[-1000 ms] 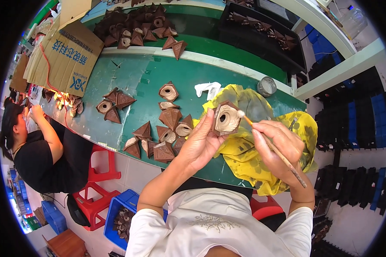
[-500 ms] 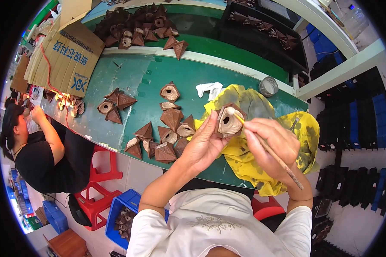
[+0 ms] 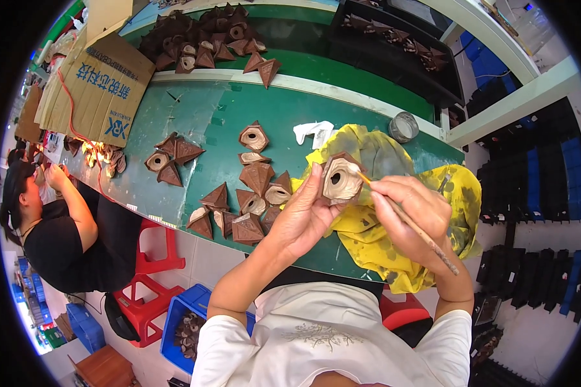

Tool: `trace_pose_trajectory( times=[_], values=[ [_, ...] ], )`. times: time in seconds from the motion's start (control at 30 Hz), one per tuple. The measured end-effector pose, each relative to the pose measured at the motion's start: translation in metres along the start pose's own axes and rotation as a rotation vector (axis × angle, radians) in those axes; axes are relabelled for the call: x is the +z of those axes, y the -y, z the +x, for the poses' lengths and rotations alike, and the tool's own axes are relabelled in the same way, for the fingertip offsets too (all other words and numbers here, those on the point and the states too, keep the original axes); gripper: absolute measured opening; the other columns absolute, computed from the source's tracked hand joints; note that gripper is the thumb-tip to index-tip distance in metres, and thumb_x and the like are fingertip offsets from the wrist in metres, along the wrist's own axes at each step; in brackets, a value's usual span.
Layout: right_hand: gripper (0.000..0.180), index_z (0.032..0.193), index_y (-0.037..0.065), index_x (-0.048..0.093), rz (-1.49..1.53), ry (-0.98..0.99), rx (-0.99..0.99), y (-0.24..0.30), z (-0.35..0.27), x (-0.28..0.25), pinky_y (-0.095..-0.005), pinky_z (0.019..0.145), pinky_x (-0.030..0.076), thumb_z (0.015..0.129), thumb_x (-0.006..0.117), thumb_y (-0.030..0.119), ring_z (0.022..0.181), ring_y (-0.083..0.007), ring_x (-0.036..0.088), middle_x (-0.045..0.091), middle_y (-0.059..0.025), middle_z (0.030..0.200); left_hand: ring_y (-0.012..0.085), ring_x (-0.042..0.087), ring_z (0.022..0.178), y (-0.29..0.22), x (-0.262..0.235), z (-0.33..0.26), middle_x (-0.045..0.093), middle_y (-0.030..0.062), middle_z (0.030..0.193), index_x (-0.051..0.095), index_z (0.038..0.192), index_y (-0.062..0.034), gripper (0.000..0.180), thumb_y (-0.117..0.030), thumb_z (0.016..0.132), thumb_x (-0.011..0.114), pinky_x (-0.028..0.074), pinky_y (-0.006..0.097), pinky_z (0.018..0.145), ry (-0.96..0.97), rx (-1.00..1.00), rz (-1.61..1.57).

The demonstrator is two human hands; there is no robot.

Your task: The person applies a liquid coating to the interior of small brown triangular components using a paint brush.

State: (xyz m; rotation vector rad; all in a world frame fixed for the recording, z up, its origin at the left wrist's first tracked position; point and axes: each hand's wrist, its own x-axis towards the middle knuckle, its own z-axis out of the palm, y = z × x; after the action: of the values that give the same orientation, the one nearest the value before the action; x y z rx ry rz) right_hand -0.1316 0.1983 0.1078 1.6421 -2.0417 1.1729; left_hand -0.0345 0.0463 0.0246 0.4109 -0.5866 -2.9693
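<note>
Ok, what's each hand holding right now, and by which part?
The left hand grips a brown pyramid-shaped piece by its left edge. The right hand holds a thin wooden brush near its front, tip at the piece.

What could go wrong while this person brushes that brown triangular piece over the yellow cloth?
1. The left hand grips the brown triangular piece with a round hole only at its edge, so it might slip onto the green table.
2. The thin wooden brush in the right hand could smear beyond the pale face.
3. The crumpled yellow cloth overhangs the table edge and might slide.
</note>
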Motion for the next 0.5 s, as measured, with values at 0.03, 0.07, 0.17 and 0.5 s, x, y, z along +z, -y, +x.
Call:
trace_pose_trajectory(
  times=[0.03,0.07,0.17,0.5],
  values=[
    [0.021,0.093,-0.004,0.069,-0.012,0.014,0.027,0.000,0.001,-0.003,-0.0317,0.061,0.056,0.073,0.075,-0.007,0.071,-0.0262,0.071,0.070,-0.0153,0.084,0.0189,0.055,0.122,-0.002,-0.002,0.000,0.056,0.0058,0.134,0.049,0.138,-0.0119,0.049,-0.046,0.102,0.046,0.046,0.035,0.104,-0.003,0.010,0.000],
    [0.020,0.093,-0.003,0.069,-0.029,0.013,0.054,0.002,0.000,-0.008,-0.0309,0.061,0.056,0.074,0.075,-0.007,0.070,-0.0261,0.070,0.070,-0.0151,0.083,0.0177,0.056,0.120,-0.006,-0.004,0.003,0.057,0.0055,0.134,0.049,0.137,-0.0117,0.049,-0.046,0.103,0.044,0.047,0.034,0.103,-0.004,0.006,0.031],
    [0.020,0.093,-0.002,0.069,-0.069,0.001,0.102,0.002,-0.011,-0.020,-0.0307,0.061,0.055,0.074,0.074,-0.008,0.071,-0.0259,0.070,0.070,-0.0148,0.083,0.0150,0.057,0.117,-0.032,-0.001,0.022,0.057,0.0053,0.134,0.052,0.134,-0.0110,0.046,-0.044,0.104,0.044,0.048,0.029,0.099,-0.043,0.019,0.142],
    [0.020,0.093,-0.004,0.068,-0.002,0.075,0.157,-0.004,-0.034,-0.027,-0.0313,0.065,0.055,0.075,0.074,-0.010,0.073,-0.0275,0.071,0.070,-0.0167,0.084,0.0249,0.061,0.103,-0.238,-0.034,0.227,0.063,0.0115,0.119,0.052,0.132,-0.0063,0.057,-0.054,0.102,0.041,0.051,0.037,0.090,-0.519,0.167,0.203]
  ],
)
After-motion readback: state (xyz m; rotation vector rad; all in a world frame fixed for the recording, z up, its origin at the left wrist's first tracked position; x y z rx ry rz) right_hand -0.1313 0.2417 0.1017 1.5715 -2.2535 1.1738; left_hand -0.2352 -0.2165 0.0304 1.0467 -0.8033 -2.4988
